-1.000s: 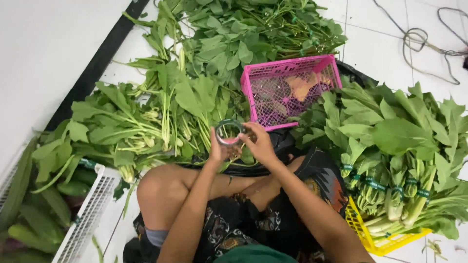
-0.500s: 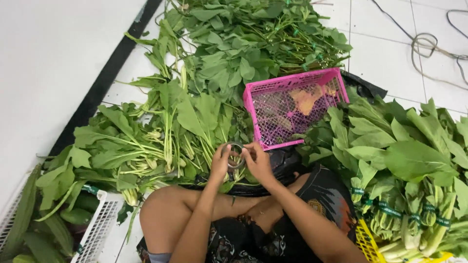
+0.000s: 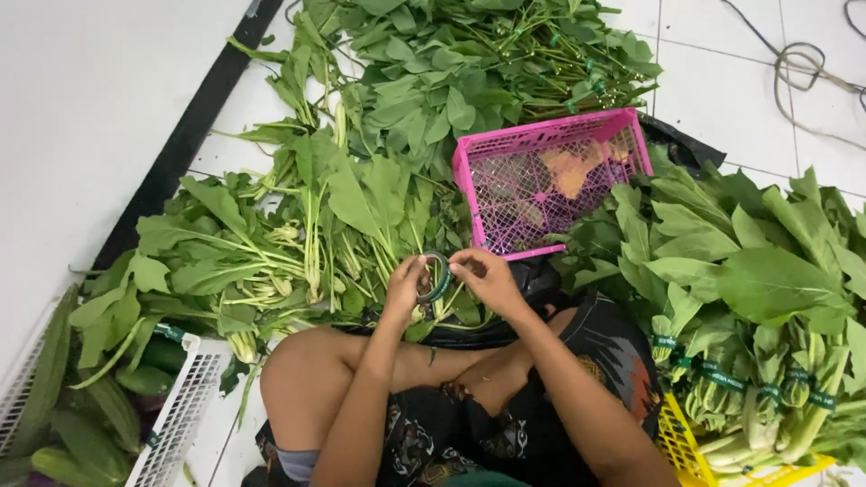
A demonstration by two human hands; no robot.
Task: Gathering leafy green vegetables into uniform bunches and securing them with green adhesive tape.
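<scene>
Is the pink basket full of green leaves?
No, the pink basket holds only a few yellowish scraps; the leafy greens lie around it.

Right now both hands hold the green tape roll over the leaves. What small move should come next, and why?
Probably pull a short length of tape free. Both hands, left and right, pinch the tape roll as if finding its end. Loose greens lie untied just below, while the bunches at the right already wear green bands.
</scene>
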